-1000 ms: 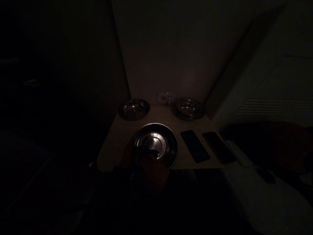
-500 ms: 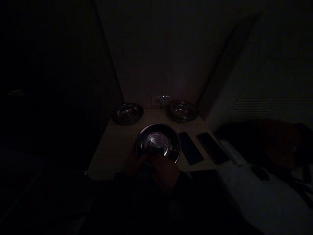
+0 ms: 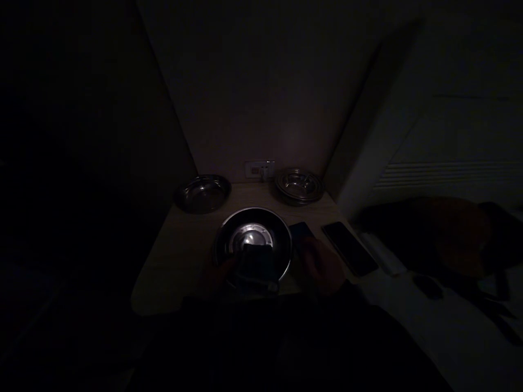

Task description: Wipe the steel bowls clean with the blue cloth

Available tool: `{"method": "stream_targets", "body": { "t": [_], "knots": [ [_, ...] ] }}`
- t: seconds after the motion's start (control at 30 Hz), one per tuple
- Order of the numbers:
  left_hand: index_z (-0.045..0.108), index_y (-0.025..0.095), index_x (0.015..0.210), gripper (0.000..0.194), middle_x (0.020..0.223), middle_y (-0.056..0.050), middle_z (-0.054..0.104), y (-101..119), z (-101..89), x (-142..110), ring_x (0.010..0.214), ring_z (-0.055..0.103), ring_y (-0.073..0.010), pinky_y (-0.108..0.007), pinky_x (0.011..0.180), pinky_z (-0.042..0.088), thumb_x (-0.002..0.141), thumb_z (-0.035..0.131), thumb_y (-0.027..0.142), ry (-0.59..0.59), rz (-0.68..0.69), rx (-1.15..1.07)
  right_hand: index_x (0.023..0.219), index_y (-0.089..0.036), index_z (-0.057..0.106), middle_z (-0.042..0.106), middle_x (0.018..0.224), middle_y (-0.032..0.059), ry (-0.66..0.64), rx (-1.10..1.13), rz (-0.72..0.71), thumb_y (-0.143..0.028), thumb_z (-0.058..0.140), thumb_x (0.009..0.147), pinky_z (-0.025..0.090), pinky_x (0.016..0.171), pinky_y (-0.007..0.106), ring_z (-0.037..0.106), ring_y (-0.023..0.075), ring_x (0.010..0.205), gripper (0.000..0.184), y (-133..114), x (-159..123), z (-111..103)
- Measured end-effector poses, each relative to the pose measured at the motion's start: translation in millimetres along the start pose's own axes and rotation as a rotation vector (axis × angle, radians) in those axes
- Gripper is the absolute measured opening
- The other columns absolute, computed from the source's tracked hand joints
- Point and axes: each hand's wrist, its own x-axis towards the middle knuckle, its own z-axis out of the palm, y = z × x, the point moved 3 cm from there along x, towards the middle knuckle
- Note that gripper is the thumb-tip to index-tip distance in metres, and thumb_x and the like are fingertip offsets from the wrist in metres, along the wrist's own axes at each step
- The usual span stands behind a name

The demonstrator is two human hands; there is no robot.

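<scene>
In dim light, a shiny steel bowl point(image 3: 281, 228) stands near the front of a small wooden table. My left hand point(image 3: 216, 272) is at its near left side, thumb over the rim and the other fingers hidden in shadow. A dark bluish cloth-like piece point(image 3: 257, 264) lies across the bowl's near side, by that thumb. To the right of the bowl, my right hand point(image 3: 324, 267) hovers over or rests on a dark phone point(image 3: 300, 231), covering its lower part. The right fingers look bent, but darkness hides whether they grip anything.
Another steel bowl point(image 3: 202, 193) sits at the table's back left, and a stack of steel dishes point(image 3: 300, 186) at the back right. A second phone point(image 3: 350, 249) lies near the right edge. A wall socket point(image 3: 260, 169) holds a plug. Dark and orange fabric point(image 3: 461, 234) lies farther right.
My right hand has left the bowl and moved right to the phone. The bluish piece now shows more fully across the bowl's near side. The view has shifted slightly.
</scene>
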Motion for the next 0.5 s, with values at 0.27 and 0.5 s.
{"method": "stream_targets", "body": {
  "t": [0.27,0.5],
  "knots": [
    [0.057,0.017,0.122,0.067,0.124,-0.010,0.061,-4,0.2,2,0.120,0.052,-0.0330,-0.043,0.102,0.042,0.059,0.074,0.031,0.028,-0.070,-0.025,0.100,-0.017,0.059,0.068,0.094,0.0121,-0.079,-0.120,0.100,-0.024,0.044,0.076,0.051,0.082,0.040,0.064,0.0259,0.092,0.029,45,8,5],
    [0.063,0.018,0.113,0.059,0.115,-0.008,0.066,-3,1.2,-1,0.113,0.057,-0.0329,-0.041,0.094,0.048,0.056,0.073,0.029,0.074,-0.089,-0.108,0.106,-0.019,0.057,0.067,0.103,0.0114,0.034,-0.019,-0.014,-0.022,0.041,0.084,0.053,0.078,0.036,0.064,0.0232,0.095,0.027,18,-6,-2]
  ]
}}
